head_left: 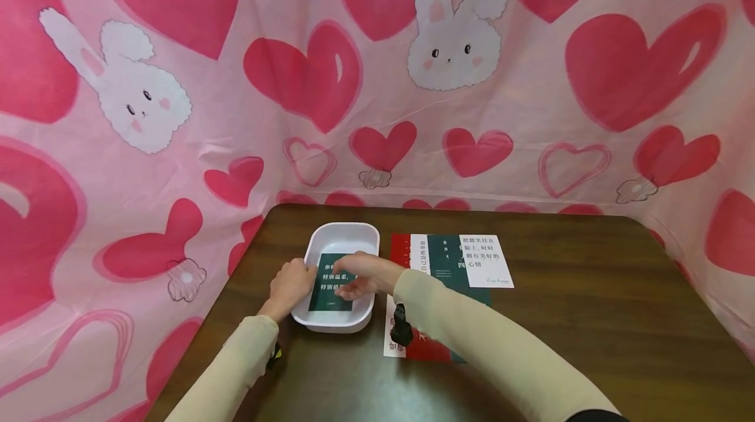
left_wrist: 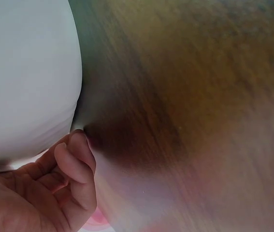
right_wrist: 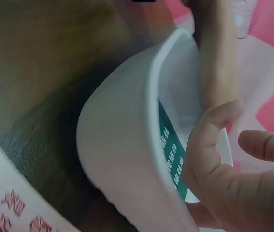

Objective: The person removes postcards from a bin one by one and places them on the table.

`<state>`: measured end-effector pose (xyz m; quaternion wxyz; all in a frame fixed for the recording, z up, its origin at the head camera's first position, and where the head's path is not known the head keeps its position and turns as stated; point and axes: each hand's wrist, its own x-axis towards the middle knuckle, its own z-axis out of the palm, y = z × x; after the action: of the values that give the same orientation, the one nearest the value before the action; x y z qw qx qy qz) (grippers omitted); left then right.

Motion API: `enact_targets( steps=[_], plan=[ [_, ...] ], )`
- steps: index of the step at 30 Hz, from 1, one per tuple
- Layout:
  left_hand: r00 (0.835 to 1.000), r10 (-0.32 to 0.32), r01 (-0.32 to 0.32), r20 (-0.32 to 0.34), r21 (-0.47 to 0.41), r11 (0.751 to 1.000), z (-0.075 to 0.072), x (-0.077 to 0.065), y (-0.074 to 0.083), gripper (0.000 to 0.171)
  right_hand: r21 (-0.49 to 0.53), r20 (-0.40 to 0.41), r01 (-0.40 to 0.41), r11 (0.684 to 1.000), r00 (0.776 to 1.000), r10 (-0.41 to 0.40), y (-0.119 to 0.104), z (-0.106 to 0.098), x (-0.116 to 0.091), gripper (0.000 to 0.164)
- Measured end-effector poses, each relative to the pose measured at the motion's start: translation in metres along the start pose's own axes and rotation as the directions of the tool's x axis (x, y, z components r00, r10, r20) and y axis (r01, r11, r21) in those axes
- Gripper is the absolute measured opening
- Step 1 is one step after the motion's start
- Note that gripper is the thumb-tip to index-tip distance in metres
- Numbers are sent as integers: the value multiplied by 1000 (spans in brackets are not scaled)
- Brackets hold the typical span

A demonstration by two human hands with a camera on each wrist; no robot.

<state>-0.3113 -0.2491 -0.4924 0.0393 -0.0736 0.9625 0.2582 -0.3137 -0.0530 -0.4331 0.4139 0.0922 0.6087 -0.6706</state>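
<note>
A white plastic tray with rounded corners stands on the table. Inside it lies a dark green card with white printed characters. My left hand holds the tray's left rim; the left wrist view shows its fingers curled beside the tray wall. Over the tray's right side reaches my right hand, above the card. Its thumb and fingers stand apart with nothing between them. In the right wrist view, part of the green card shows behind the tray's rim.
Right of the tray lie several printed cards in red, white and green, partly overlapping; a white card is at the back right. My right sleeve hides some of them. Beyond the brown wooden table hangs a pink heart-patterned cloth.
</note>
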Motion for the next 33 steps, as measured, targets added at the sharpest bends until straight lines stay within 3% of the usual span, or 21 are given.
enact_targets(
  steps=[5, 9, 14, 19, 22, 25, 28, 30, 33],
  plan=[
    [1000, -2, 2, 11, 7, 1000, 0, -1, -2, 35, 149, -25, -19, 989, 999, 23, 2, 3, 5, 44],
    [1000, -10, 10, 20, 7, 1000, 1, -2, -3, 34, 188, -50, -18, 982, 998, 28, 4, 0, 10, 41],
    [1000, -3, 3, 3, 8, 1000, 1, -3, -2, 32, 143, -77, 16, 990, 997, -5, 4, -3, 14, 31],
    [1000, 8, -7, -10, 9, 1000, 0, -2, -1, 33, -48, -52, 89, 995, 994, -91, 4, -5, 14, 22],
    [1000, 8, -8, -8, 8, 1000, -1, -2, -2, 33, -203, -93, 201, 958, 970, -223, 8, -1, 12, 5],
    [1000, 8, -8, -6, 10, 1000, -1, 0, -2, 34, -390, -176, 275, 879, 914, -365, 11, 6, 11, 18],
    [1000, 6, -6, -5, 9, 1000, -1, 1, -2, 35, -531, -228, 271, 803, 867, -444, 12, 10, 10, 23],
    [1000, 1, -1, 0, 7, 1000, -1, 1, -2, 35, -568, -229, 270, 777, 855, -465, 12, 11, 9, 25],
    [1000, -7, 7, 9, 6, 1000, -1, 1, -1, 35, -584, -241, 268, 766, 844, -479, 12, 10, 8, 25]
  ],
)
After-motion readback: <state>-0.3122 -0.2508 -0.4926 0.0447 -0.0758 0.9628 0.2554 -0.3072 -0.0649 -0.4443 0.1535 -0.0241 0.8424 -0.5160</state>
